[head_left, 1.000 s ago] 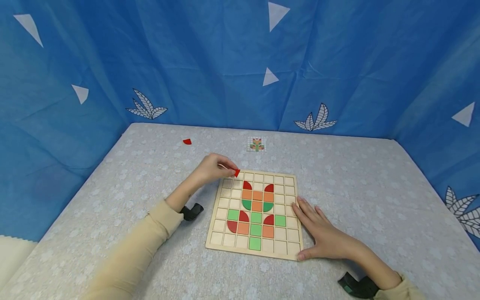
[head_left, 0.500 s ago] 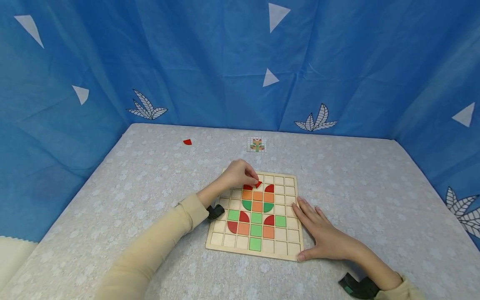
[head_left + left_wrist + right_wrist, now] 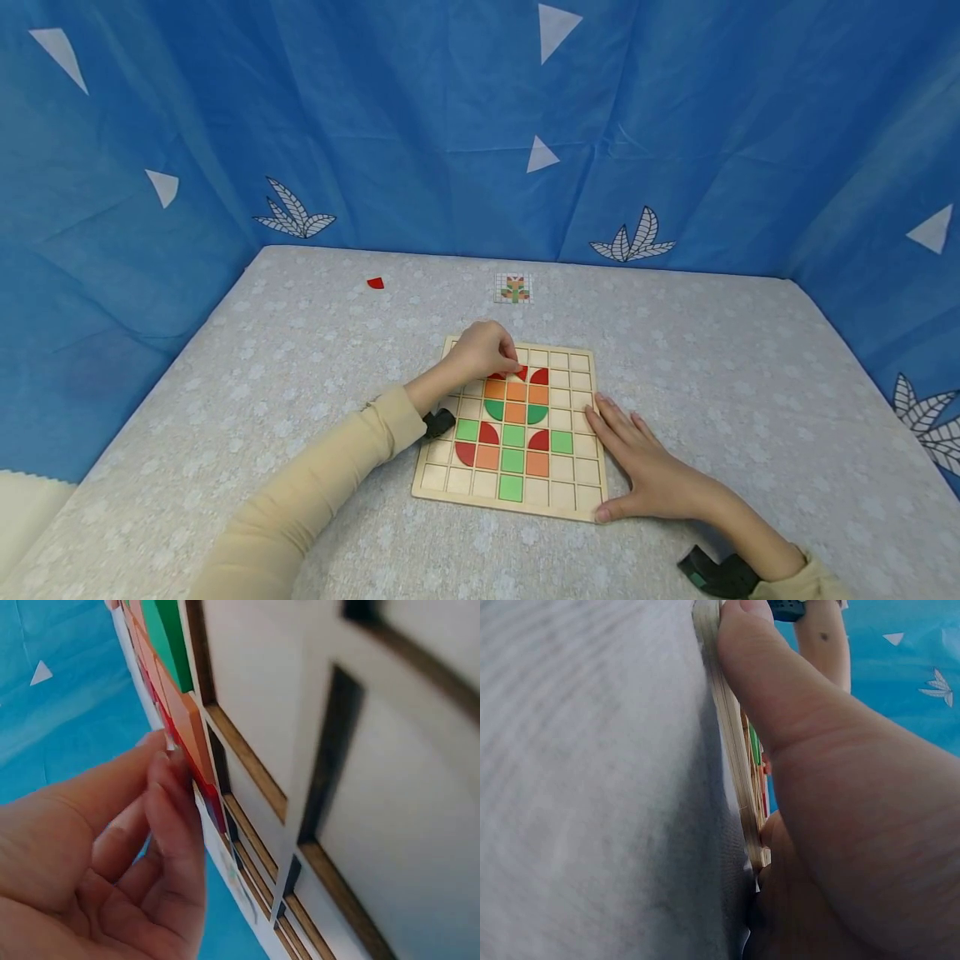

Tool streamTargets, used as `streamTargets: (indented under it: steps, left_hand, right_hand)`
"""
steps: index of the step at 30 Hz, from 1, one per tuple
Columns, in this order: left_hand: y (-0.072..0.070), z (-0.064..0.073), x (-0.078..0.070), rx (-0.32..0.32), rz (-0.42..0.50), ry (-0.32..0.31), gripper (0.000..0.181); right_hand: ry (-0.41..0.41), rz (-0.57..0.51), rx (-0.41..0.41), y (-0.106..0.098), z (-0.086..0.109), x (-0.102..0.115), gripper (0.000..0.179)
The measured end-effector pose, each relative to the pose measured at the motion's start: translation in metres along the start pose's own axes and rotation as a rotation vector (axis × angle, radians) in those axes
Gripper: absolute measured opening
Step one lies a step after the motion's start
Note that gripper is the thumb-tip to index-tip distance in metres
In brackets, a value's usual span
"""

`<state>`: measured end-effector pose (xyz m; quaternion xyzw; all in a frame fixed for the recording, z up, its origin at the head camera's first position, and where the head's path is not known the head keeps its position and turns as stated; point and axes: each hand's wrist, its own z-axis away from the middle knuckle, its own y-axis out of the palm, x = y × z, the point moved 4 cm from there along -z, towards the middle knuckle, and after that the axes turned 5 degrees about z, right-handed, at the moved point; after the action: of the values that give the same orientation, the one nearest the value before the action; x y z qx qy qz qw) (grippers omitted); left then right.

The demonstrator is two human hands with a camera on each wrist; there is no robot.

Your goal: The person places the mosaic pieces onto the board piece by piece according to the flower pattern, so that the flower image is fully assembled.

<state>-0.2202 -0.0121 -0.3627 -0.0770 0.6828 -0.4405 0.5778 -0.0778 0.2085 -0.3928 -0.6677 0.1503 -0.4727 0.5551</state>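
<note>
A square wooden grid board (image 3: 561, 493) lies on the table, several of its cells filled with red, orange and green flat pieces. Over its upper part, my left hand (image 3: 483, 350) pinches a small red piece (image 3: 522, 372) between thumb and fingers, at the cell just above the orange square (image 3: 516, 392). In the left wrist view, the fingertips of my left hand (image 3: 112, 847) are close against the board, largely hiding that piece. My right hand (image 3: 651, 477) rests along the board's right edge, fingers spread; its thumb touches the lower right corner, as the right wrist view also shows.
A loose red quarter-round piece (image 3: 376, 283) lies at the table's back left. Behind the board is a small pattern card (image 3: 513, 288) with a coloured flower-like design. Blue cloth (image 3: 442, 125) hangs around the back and sides of the table.
My left hand has carried the red piece rightward from the board's upper left corner, then down into the cell between two red quarter-rounds. My right hand has stayed put.
</note>
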Motion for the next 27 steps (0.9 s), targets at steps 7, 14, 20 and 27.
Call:
streamTargets:
  steps: [7,14,20,27]
  left_hand:
    - [-0.0016,0.0036,0.0006,-0.014,-0.061,0.029,0.006]
    - [-0.0023,0.0054,-0.0051,-0.008,-0.134,0.068,0.004]
    - [-0.0029,0.0037,-0.0056,-0.048,-0.150,0.065,0.005]
    - [-0.0045,0.0032,-0.0029,-0.050,-0.136,0.073,0.004]
  right_hand:
    - [-0.011,0.005,-0.005,0.0009,-0.0004,0.0004,0.120]
    - [-0.013,0.003,-0.010,0.0008,-0.0004,0.0005,0.120]
    - [-0.011,-0.007,-0.012,0.0002,-0.0006,0.0008,0.120]
    - [-0.008,-0.011,-0.008,0.0018,-0.0004,-0.0002,0.120]
